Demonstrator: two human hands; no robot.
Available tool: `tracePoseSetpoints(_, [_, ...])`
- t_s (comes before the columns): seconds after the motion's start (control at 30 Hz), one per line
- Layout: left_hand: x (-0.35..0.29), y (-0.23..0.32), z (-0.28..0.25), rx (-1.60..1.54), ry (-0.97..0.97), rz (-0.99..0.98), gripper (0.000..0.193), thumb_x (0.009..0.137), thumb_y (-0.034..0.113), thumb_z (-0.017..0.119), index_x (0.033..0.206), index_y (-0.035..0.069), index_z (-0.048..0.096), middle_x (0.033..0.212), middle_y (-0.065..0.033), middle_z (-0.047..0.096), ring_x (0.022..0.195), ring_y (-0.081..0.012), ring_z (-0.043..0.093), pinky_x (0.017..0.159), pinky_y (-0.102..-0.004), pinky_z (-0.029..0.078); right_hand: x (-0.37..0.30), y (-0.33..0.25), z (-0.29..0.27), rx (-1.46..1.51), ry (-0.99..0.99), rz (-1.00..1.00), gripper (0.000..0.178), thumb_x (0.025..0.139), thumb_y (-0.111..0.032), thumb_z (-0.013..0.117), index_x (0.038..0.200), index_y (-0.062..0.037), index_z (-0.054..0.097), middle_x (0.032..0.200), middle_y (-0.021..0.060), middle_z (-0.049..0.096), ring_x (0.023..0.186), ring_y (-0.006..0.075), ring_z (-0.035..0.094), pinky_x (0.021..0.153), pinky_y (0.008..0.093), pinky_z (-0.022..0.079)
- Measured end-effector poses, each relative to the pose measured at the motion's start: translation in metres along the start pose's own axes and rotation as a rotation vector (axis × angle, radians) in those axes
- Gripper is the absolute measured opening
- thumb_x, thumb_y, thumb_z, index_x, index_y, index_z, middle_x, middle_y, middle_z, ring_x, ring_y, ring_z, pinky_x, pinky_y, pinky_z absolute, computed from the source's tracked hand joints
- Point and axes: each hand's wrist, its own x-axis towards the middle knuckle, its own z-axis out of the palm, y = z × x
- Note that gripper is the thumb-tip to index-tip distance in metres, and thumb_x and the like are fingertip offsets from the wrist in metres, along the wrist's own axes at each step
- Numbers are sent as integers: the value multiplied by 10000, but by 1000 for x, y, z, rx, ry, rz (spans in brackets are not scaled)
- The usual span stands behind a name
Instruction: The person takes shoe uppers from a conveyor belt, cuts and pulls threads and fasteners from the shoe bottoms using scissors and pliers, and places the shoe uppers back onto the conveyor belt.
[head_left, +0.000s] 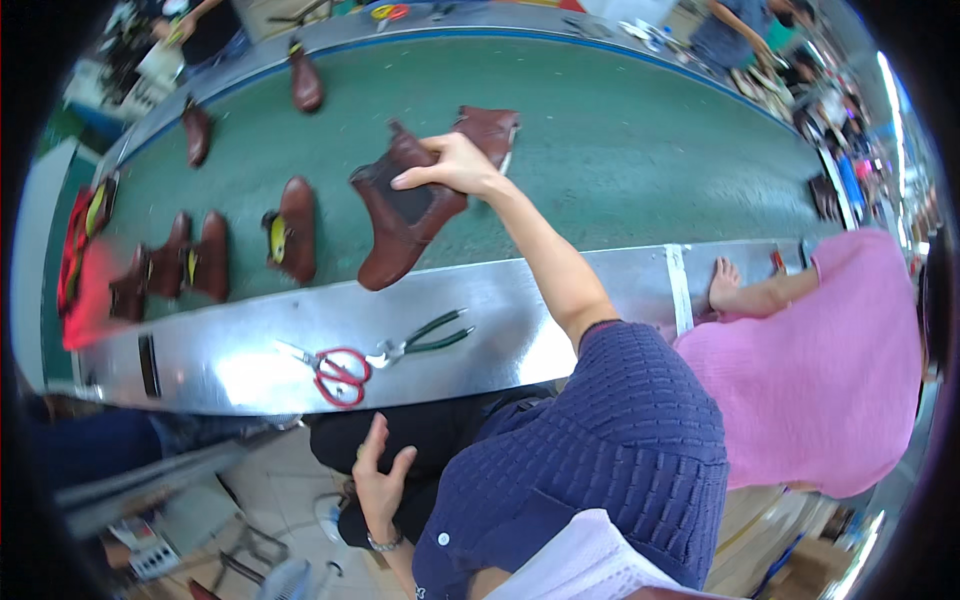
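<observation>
My right hand [452,166] reaches over the green belt [600,170] and grips a reddish-brown ankle boot [393,250] near its top. The boot has a dark side panel, and its toe points down toward the metal ledge [540,310]. Just beyond this hand lies another brown boot [490,130], partly hidden by it. My left hand [380,482] is low by my lap, below the ledge, fingers apart and holding nothing. On the ledge, red-handled scissors [342,376] rest beside green-handled pliers [425,336].
Several brown boots [296,230] stand on the belt's left part, with two more farther back. To my right, a co-worker in a pink top [800,370] rests a hand [738,290] on the ledge. Other people work across the belt.
</observation>
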Motion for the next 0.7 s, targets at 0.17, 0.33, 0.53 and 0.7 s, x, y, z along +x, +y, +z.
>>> tracePoseSetpoints(0.17, [13, -18, 6, 213, -289, 15, 582, 733, 186, 729, 1242, 20, 504, 1081, -181, 605, 968, -253, 593, 832, -318, 453, 61, 15, -5, -670, -151, -122, 708, 559, -616, 705, 1009, -77, 614, 910, 157, 649, 902, 333, 603, 773, 398, 466])
tracePoseSetpoints(0.33, [32, -17, 5, 81, -432, -108, 576, 765, 141, 708, 1275, 21, 470, 1160, -158, 571, 1044, -225, 561, 868, -316, 441, 95, 38, 7, -808, -13, -138, 832, 589, -725, 608, 1089, -62, 548, 952, 170, 632, 916, 335, 602, 793, 429, 468])
tracePoseSetpoints(0.53, [45, -45, 25, -410, -587, -386, 533, 839, 22, 595, 1328, -1, 387, 1275, -153, 492, 1138, -209, 503, 943, -298, 406, 80, 115, 66, -1107, 465, -380, 737, 819, -540, 476, 1309, 1, 374, 1316, 228, 397, 1262, 358, 314, 1057, 525, 154])
tracePoseSetpoints(0.7, [42, -53, 24, -547, -477, -423, 445, 897, 47, 519, 1316, -28, 389, 1269, -164, 494, 1113, -199, 521, 913, -268, 414, 57, 102, 110, -842, 23, -109, 678, 783, -565, 502, 1276, -100, 476, 1356, 211, 369, 1299, 347, 277, 1087, 526, 79])
